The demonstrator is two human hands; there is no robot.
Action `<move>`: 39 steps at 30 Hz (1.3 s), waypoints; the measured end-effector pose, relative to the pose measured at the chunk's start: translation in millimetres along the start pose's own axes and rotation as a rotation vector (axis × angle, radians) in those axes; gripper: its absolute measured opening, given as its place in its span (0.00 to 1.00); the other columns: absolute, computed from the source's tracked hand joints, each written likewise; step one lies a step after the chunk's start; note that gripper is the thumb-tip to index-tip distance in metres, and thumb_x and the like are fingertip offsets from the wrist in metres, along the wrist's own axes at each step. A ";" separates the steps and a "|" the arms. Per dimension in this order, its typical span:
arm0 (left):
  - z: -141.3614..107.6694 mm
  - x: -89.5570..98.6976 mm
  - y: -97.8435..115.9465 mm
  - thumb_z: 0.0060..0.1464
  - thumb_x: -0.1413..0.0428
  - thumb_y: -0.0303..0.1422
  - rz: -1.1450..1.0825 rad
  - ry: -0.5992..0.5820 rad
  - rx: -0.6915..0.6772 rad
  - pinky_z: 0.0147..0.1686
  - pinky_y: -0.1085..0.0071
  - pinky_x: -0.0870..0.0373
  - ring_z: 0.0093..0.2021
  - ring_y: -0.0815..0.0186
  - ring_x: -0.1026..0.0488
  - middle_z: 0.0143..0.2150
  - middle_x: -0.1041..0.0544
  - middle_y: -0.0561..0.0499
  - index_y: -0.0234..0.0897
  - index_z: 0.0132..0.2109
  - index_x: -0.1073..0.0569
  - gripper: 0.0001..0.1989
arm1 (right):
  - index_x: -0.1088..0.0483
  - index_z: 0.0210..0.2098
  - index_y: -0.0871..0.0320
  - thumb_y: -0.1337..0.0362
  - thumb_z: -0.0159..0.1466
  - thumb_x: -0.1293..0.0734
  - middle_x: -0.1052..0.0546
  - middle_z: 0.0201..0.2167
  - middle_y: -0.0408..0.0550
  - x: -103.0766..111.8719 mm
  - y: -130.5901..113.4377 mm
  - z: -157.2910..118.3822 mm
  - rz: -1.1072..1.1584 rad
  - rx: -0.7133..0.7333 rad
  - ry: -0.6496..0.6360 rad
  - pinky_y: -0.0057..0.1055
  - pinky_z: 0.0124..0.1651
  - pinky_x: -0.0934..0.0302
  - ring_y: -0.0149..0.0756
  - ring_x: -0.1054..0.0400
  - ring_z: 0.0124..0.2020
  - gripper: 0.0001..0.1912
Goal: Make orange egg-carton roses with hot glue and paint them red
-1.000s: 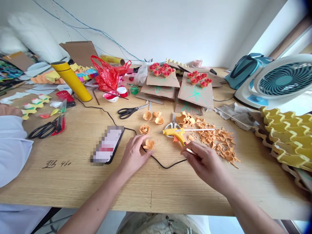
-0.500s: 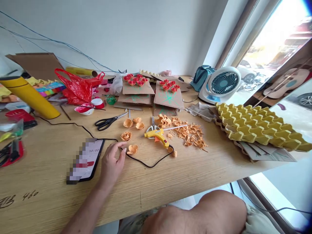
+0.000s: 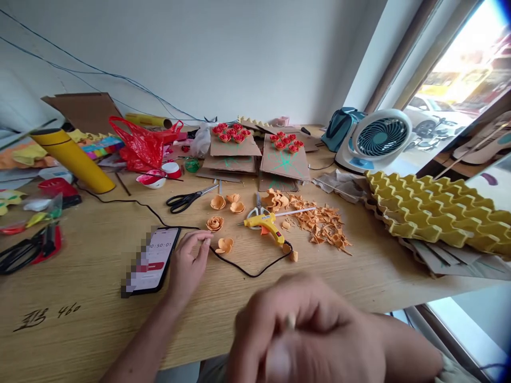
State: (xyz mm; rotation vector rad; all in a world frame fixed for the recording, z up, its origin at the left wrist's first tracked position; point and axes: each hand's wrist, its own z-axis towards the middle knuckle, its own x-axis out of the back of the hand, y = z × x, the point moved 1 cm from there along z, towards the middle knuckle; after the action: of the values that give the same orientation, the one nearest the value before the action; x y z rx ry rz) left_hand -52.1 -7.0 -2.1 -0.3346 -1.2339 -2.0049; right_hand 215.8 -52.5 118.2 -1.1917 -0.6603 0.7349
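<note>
Your right hand (image 3: 315, 340) has come into view, curled around a pale-tipped thing (image 3: 291, 321). Your wood-grained table (image 3: 96, 343) bears handwriting (image 3: 69, 310), "460". Your left hand (image 3: 189, 261), a narrow gap at its thumb, lies left of a yellow glue gun (image 3: 260, 221) and just beside an orange flower (image 3: 225, 245) with smooth, cupped petals

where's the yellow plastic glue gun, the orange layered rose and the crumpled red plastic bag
Yellow plastic glue gun (image 3: 263, 221): head view, on its body.
Orange layered rose (image 3: 214, 223): head view, on its centre.
Crumpled red plastic bag (image 3: 144, 148): head view, on its middle folds.
</note>
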 end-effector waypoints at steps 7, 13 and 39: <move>101.4 -20.8 -12.0 0.58 0.41 0.35 0.289 -0.148 0.019 0.61 0.57 0.30 0.57 0.52 0.24 0.56 0.21 0.40 0.34 0.58 0.26 0.21 | 0.22 0.45 0.57 0.61 0.75 0.39 0.25 0.27 0.43 74.0 40.9 13.6 -0.432 0.002 0.455 0.27 0.30 0.42 0.30 0.35 0.27 0.13; 142.5 -67.1 -24.2 0.57 0.38 0.40 0.629 -0.354 0.103 0.57 0.52 0.28 0.59 0.42 0.25 0.58 0.22 0.32 0.31 0.58 0.25 0.25 | 0.24 0.44 0.57 0.65 0.74 0.41 0.25 0.26 0.41 97.7 82.7 5.5 -0.577 -0.079 0.450 0.25 0.25 0.47 0.28 0.38 0.22 0.13; 147.0 -56.7 -43.6 0.59 0.39 0.35 0.588 -0.544 -0.124 0.57 0.60 0.28 0.54 0.53 0.22 0.56 0.19 0.42 0.40 0.55 0.23 0.17 | 0.27 0.45 0.57 0.76 0.67 0.41 0.21 0.34 0.47 94.6 90.5 -6.3 -0.723 0.026 0.332 0.26 0.34 0.38 0.32 0.29 0.31 0.15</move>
State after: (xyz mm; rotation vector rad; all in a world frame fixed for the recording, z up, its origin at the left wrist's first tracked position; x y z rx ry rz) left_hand -66.7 155.4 11.2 -1.2158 -1.1385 -1.5140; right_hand 263.7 37.2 35.7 -0.9244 -0.7309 -0.0612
